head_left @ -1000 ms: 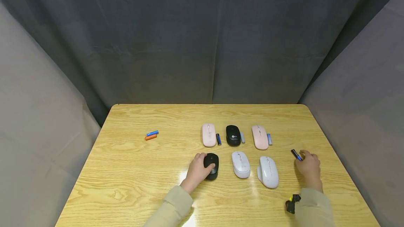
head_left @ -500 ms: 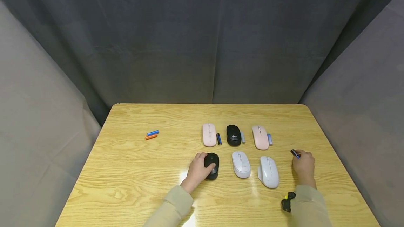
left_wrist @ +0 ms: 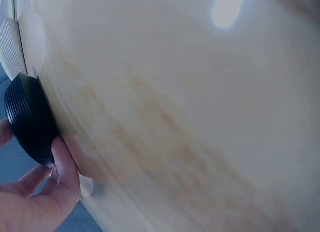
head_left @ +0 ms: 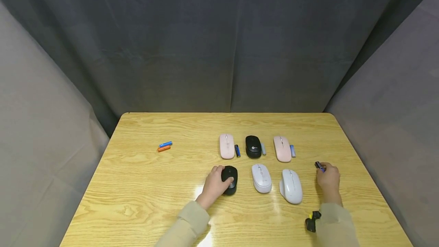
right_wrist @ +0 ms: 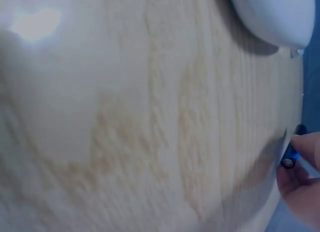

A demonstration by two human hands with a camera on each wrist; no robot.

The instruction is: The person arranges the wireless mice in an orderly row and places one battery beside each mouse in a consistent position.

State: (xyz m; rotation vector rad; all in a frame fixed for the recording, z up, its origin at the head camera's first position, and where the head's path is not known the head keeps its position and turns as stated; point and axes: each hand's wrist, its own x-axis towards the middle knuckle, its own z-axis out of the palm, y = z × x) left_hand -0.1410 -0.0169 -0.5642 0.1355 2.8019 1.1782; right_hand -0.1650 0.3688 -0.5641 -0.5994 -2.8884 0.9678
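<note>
2 grips: my left hand (head_left: 214, 184) holds black mouse (head_left: 233, 174) midway across worktop (head_left: 127, 186), long axis toward far edge; my right hand (head_left: 329, 180), near right edge, pinches battery (head_left: 319, 166), far end angled toward left edge. Battery lies well right of mouse, 2 white mice (head_left: 261, 178) between. Hard to tell whether battery touches glossy wood grain. Grey curtain (head_left: 171, 48) behind far edge.
</note>
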